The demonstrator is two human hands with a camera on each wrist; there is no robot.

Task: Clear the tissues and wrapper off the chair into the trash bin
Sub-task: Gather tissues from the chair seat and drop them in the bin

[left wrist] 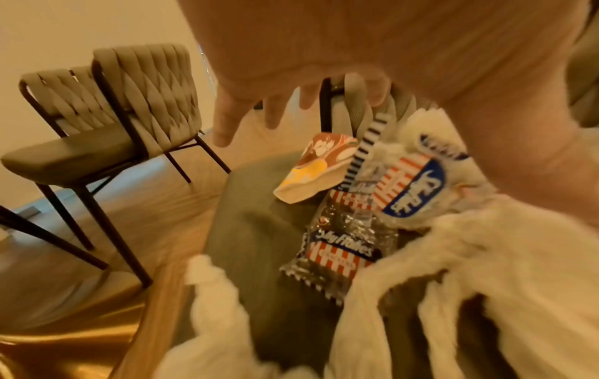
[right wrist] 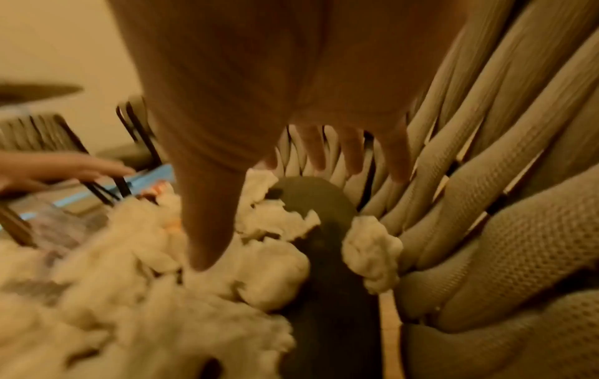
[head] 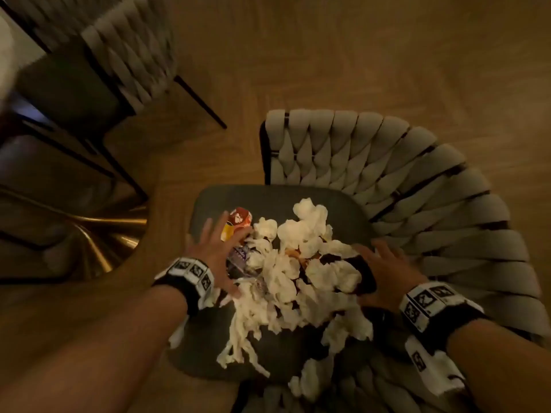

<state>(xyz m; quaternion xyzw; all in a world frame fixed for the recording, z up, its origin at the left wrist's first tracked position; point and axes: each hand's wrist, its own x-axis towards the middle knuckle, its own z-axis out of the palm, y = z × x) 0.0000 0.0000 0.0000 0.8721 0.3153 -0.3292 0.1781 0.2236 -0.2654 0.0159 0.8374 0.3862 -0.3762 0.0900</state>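
A heap of crumpled white tissues [head: 286,278] [left wrist: 486,256] [right wrist: 129,256] covers the dark seat [head: 268,201] of a woven-back chair. At the heap's left edge lie an orange-red wrapper [head: 237,220] [left wrist: 319,166] and a clear red-striped cracker wrapper [head: 238,259] [left wrist: 340,246]. My left hand [head: 217,242] [left wrist: 324,84] hovers over these wrappers, fingers spread, holding nothing. My right hand [head: 384,263] [right wrist: 246,143] is spread over the heap's right side near the backrest [head: 417,189], thumb down on the tissues. No trash bin is in view.
A second matching chair [head: 89,70] [left wrist: 113,115] stands at the far left. A shiny gold base [head: 98,245] under a curved wooden edge sits close to the seat's left side. Wooden floor surrounds the chairs. A few tissues hang over the seat's front edge [head: 307,380].
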